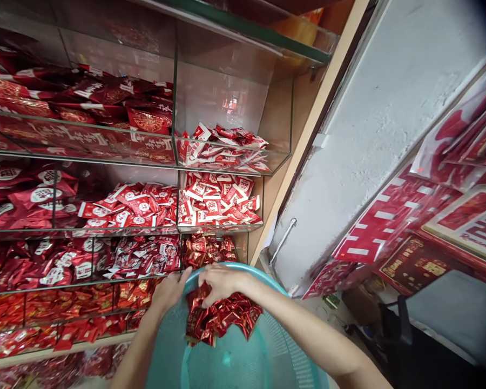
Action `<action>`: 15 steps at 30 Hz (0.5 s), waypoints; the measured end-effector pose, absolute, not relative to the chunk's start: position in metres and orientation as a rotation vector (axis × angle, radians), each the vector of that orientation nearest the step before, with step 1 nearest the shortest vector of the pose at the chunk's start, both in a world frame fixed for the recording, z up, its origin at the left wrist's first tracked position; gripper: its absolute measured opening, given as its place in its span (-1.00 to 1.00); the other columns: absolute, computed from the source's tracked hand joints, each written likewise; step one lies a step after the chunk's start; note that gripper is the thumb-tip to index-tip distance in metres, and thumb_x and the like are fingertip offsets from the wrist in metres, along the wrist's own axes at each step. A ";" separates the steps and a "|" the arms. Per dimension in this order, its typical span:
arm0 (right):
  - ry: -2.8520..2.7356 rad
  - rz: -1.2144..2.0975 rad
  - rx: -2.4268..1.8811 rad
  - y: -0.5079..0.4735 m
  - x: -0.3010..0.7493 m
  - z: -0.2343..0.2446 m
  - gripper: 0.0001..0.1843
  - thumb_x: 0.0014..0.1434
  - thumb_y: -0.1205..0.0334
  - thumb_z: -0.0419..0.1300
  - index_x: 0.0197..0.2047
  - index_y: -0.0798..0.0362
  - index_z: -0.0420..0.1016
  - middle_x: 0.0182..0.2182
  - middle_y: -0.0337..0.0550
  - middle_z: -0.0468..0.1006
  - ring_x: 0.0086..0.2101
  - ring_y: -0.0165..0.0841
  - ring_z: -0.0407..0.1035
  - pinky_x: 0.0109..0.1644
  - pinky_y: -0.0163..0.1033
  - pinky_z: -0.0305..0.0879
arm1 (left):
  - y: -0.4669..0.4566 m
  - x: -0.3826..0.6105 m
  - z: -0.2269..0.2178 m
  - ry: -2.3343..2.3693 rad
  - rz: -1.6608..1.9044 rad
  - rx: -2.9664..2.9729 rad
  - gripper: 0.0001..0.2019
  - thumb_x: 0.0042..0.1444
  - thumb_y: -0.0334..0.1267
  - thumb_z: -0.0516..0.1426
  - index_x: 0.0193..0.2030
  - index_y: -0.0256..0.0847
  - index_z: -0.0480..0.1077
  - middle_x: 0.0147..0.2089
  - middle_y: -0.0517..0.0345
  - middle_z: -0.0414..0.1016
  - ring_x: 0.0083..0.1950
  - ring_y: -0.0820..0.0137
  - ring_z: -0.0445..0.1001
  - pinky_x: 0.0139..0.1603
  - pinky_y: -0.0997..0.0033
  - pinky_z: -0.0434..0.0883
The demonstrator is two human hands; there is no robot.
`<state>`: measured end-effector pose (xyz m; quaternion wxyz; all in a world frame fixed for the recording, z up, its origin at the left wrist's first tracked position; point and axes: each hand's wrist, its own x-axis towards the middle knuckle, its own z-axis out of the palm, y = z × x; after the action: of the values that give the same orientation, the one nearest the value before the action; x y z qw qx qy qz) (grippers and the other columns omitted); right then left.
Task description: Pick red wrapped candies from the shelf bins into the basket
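Observation:
A teal plastic basket [230,362] with perforated sides is tilted against the front of the shelf. My left hand [169,294] is closed on its left rim, thumb up along the edge. Inside the basket, near its far rim, lies a pile of shiny dark red candy packets [235,316]. My right hand [222,283] is over the far left of that pile, its fingers curled around some of the packets; the fingertips are partly hidden. Just beyond the rim, similar shiny red packets [208,249] fill a glass-fronted compartment.
Glass-divided shelves [222,229] hold red and white packets [218,200], larger dark red bags [105,102] and orange-red packets [68,302]. A wooden side panel [308,135] borders a white wall [372,108]. Red packaged goods [389,216] hang at right, above a black chair-like object [421,340].

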<state>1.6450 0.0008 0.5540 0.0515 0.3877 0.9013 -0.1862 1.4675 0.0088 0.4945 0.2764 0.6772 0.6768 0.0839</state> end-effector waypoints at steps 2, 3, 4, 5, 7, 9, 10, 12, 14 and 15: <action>2.717 -0.351 1.061 -0.005 1.629 0.545 -0.50 -0.15 0.02 0.32 -0.14 0.09 0.44 -0.21 -0.04 0.41 -0.17 -0.19 0.28 -0.15 -0.18 0.23 | 0.009 1.467 0.495 1.819 0.250 1.797 -0.27 0.07 0.27 -0.32 -0.32 -0.23 0.48 -0.20 -0.17 0.55 -0.08 0.04 0.47 -0.09 0.18 0.31; 2.696 -0.273 1.027 -0.007 1.621 0.540 -0.51 -0.13 0.02 0.32 -0.15 0.11 0.44 -0.18 0.00 0.41 -0.15 -0.16 0.27 -0.14 -0.14 0.24 | 0.008 1.467 0.496 1.820 0.258 1.796 -0.25 0.07 0.28 -0.33 -0.32 -0.24 0.49 -0.18 -0.19 0.54 -0.07 0.03 0.47 -0.07 0.16 0.30; 2.678 -0.208 1.007 -0.007 1.615 0.534 -0.52 -0.12 0.03 0.32 -0.16 0.12 0.45 -0.16 0.04 0.41 -0.14 -0.13 0.26 -0.12 -0.12 0.24 | 0.008 1.468 0.496 1.816 0.267 1.801 -0.24 0.07 0.28 -0.34 -0.31 -0.24 0.49 -0.17 -0.21 0.54 -0.06 0.02 0.46 -0.06 0.15 0.30; 2.666 -0.155 1.002 -0.008 1.610 0.529 -0.55 -0.11 0.04 0.33 -0.18 0.14 0.47 -0.15 0.06 0.41 -0.12 -0.12 0.26 -0.10 -0.09 0.24 | 0.007 1.468 0.496 1.812 0.275 1.806 -0.24 0.07 0.27 -0.35 -0.30 -0.25 0.49 -0.16 -0.22 0.54 -0.05 0.02 0.46 -0.05 0.15 0.30; 2.665 -0.080 1.040 -0.008 1.603 0.520 -0.70 -0.04 0.15 0.29 -0.24 0.14 0.49 -0.15 0.07 0.41 -0.10 -0.13 0.24 -0.05 -0.08 0.21 | 0.007 1.468 0.496 1.808 0.286 1.815 -0.23 0.08 0.26 -0.36 -0.28 -0.25 0.49 -0.15 -0.23 0.53 -0.04 0.03 0.45 -0.03 0.14 0.29; 2.690 -0.017 1.147 -0.009 1.601 0.512 -0.87 0.07 0.31 0.18 -0.28 0.13 0.50 -0.17 0.05 0.43 -0.09 -0.17 0.24 0.00 -0.09 0.18 | 0.006 1.469 0.497 1.820 0.280 1.815 -0.23 0.08 0.25 -0.36 -0.28 -0.25 0.50 -0.14 -0.24 0.53 -0.03 0.01 0.44 -0.03 0.12 0.28; 2.713 0.016 1.206 -0.010 1.602 0.510 -0.86 0.11 0.38 0.12 -0.29 0.14 0.50 -0.19 0.04 0.43 -0.08 -0.19 0.23 0.01 -0.10 0.16 | 0.006 1.469 0.497 1.828 0.274 1.814 -0.23 0.08 0.26 -0.36 -0.29 -0.24 0.50 -0.14 -0.24 0.53 -0.02 0.00 0.44 -0.03 0.11 0.28; 2.752 0.055 1.285 -0.014 1.605 0.506 -0.78 0.15 0.45 0.03 -0.29 0.15 0.50 -0.21 0.04 0.43 -0.08 -0.20 0.23 0.01 -0.12 0.15 | 0.006 1.469 0.497 1.836 0.264 1.822 -0.23 0.07 0.27 -0.34 -0.31 -0.24 0.50 -0.15 -0.24 0.53 -0.03 -0.02 0.44 -0.04 0.10 0.28; 2.765 0.041 1.306 -0.018 1.609 0.505 -0.77 0.16 0.43 0.01 -0.29 0.16 0.50 -0.21 0.04 0.43 -0.09 -0.19 0.23 -0.01 -0.12 0.16 | 0.007 1.469 0.496 1.837 0.262 1.838 -0.23 0.06 0.27 -0.34 -0.32 -0.24 0.51 -0.16 -0.24 0.53 -0.05 -0.02 0.45 -0.06 0.11 0.30; 2.764 0.018 1.311 -0.020 1.611 0.504 -0.78 0.16 0.42 0.02 -0.28 0.15 0.50 -0.20 0.04 0.42 -0.09 -0.19 0.23 -0.02 -0.12 0.16 | 0.007 1.469 0.495 1.836 0.263 1.844 -0.24 0.07 0.27 -0.34 -0.31 -0.24 0.51 -0.16 -0.23 0.53 -0.06 -0.01 0.46 -0.06 0.12 0.30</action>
<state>1.6114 -0.0197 0.5038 0.0411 0.4280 0.9028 0.0058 1.4688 0.0069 0.4953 0.2599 0.6808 0.6779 0.0971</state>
